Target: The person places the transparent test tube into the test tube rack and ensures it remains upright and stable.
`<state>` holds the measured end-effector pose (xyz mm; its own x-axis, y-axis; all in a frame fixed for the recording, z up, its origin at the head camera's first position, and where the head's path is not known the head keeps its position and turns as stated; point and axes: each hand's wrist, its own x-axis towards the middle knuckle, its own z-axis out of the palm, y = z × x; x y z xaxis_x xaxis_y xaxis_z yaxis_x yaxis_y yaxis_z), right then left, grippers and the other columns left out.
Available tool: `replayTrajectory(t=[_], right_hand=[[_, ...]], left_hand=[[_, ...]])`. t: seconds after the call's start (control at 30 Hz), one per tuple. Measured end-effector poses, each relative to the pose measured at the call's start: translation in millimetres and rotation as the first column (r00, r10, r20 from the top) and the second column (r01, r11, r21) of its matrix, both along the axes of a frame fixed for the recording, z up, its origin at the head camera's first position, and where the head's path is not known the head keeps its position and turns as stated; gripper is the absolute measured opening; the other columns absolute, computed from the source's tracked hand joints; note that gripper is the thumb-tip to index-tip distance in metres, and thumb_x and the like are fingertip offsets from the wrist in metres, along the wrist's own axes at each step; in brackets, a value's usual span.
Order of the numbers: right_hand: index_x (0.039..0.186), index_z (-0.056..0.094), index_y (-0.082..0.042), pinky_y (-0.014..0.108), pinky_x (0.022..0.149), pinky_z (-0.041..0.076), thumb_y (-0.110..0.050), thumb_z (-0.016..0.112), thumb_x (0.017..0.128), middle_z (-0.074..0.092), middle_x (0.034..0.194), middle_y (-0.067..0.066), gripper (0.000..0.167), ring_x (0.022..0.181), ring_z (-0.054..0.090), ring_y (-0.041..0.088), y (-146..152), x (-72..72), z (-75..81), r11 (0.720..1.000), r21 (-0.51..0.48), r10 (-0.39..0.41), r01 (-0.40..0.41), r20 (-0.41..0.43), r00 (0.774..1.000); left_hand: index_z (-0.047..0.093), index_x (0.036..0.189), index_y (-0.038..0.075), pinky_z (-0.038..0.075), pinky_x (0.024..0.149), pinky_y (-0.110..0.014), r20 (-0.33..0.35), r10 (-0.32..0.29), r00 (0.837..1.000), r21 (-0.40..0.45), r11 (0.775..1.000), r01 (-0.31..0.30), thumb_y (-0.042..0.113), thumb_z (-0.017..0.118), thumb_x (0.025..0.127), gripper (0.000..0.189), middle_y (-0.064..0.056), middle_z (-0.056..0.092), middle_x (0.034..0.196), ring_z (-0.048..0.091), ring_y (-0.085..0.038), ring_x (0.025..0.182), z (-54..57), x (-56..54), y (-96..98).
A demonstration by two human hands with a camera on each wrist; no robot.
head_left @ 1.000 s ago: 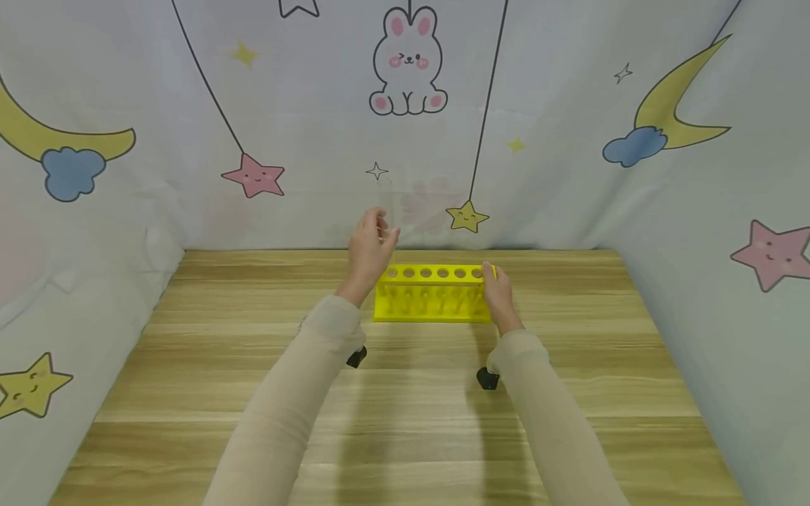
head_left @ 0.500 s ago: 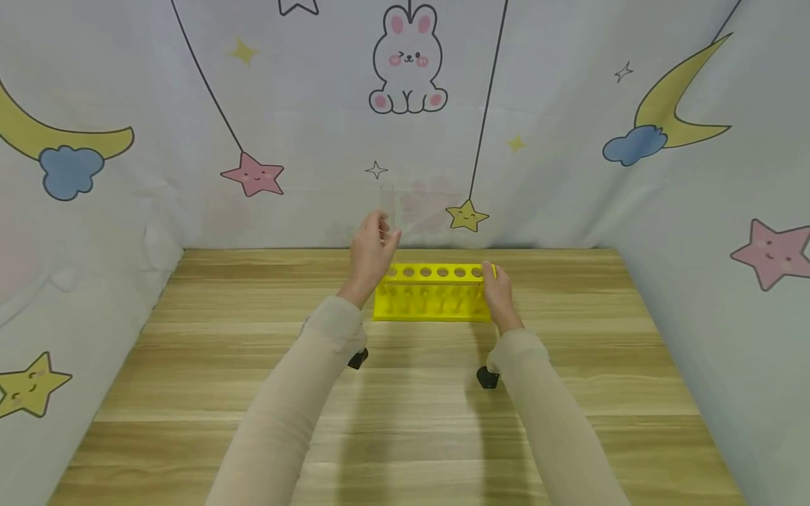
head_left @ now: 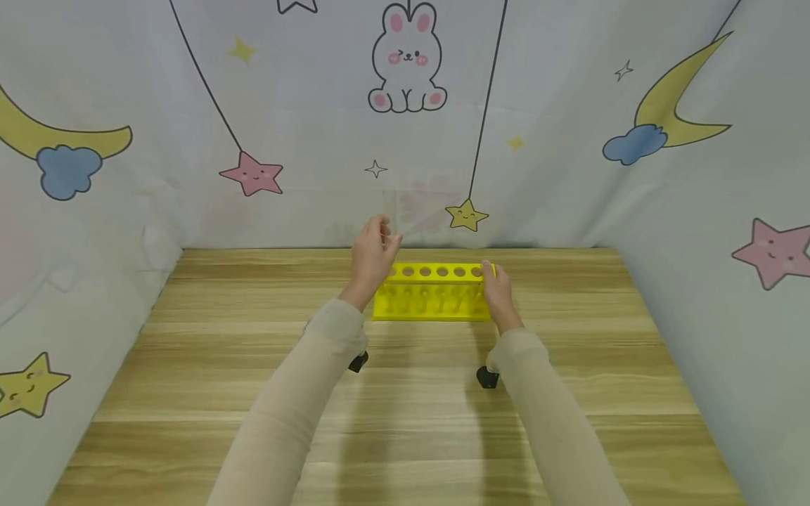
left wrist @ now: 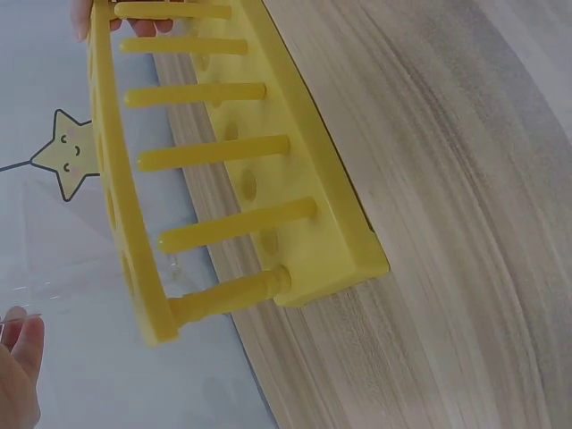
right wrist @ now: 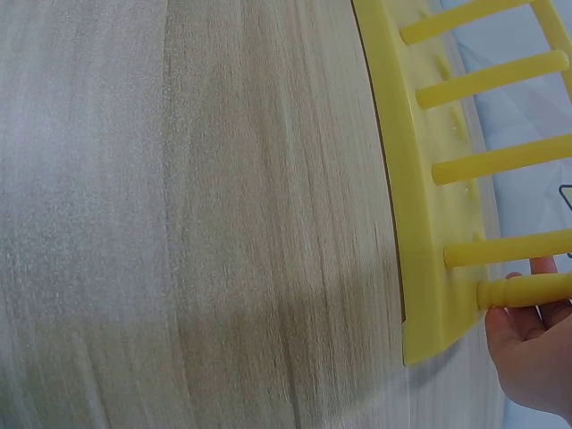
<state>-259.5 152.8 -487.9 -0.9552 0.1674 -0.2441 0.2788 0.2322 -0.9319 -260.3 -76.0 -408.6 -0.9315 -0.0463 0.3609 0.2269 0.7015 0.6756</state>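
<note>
Left-hand grip (head_left: 373, 254) slightly lower than before, pinching clear tube (head_left: 390, 207), long axis upright, above left end of yellow rack (head_left: 433, 282); right-hand grip (head_left: 498, 292) clasps right end.

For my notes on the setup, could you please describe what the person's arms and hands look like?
Both sleeves are long, plain and cream, with a small black block by each cuff. The left hand and right hand wear no gloves.
</note>
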Motion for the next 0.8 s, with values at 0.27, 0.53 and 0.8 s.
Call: replayTrajectory(t=[0.27, 0.53, 0.8], right_hand=[[0.086, 0.038, -0.010, 0.030, 0.075, 0.032, -0.043, 0.030, 0.093, 0.038, 0.096, 0.008, 0.035, 0.089, 0.036, 0.022, -0.5, 0.2, -0.5, 1.000, 0.000, -0.008, 0.008, -0.017, 1.000], [0.088, 0.039, -0.010, 0.032, 0.081, 0.032, -0.043, 0.030, 0.093, 0.040, 0.105, 0.011, 0.035, 0.097, 0.036, 0.023, 0.0, 0.9, -0.2, 1.000, 0.001, -0.008, 0.008, -0.016, 1.000], [0.087, 0.038, -0.010, 0.032, 0.080, 0.031, -0.044, 0.031, 0.093, 0.038, 0.101, 0.009, 0.035, 0.095, 0.035, 0.023, -0.4, 1.2, 0.6, 1.000, -0.016, -0.007, 0.007, -0.012, 1.000]], left_hand=[[0.046, 0.114, 0.004, 0.044, 0.064, -0.029, 0.007, -0.005, 1.000, -0.016, 1.000, 0.005, 0.024, 0.056, 0.087, 0.036, -0.009, 0.053, 0.090, 0.049, -0.020, 0.073, -4.2, 0.2, -1.7], [0.046, 0.114, 0.004, 0.046, 0.066, -0.028, 0.025, -0.011, 1.000, -0.004, 1.000, 0.011, 0.022, 0.056, 0.086, 0.035, -0.008, 0.053, 0.092, 0.049, -0.019, 0.077, -7.6, 0.9, -1.3], [0.047, 0.112, 0.003, 0.047, 0.067, -0.030, -0.007, -0.009, 1.000, -0.025, 1.000, 0.009, 0.021, 0.058, 0.086, 0.033, -0.010, 0.054, 0.090, 0.050, -0.020, 0.076, -10.7, 2.1, -1.2]])
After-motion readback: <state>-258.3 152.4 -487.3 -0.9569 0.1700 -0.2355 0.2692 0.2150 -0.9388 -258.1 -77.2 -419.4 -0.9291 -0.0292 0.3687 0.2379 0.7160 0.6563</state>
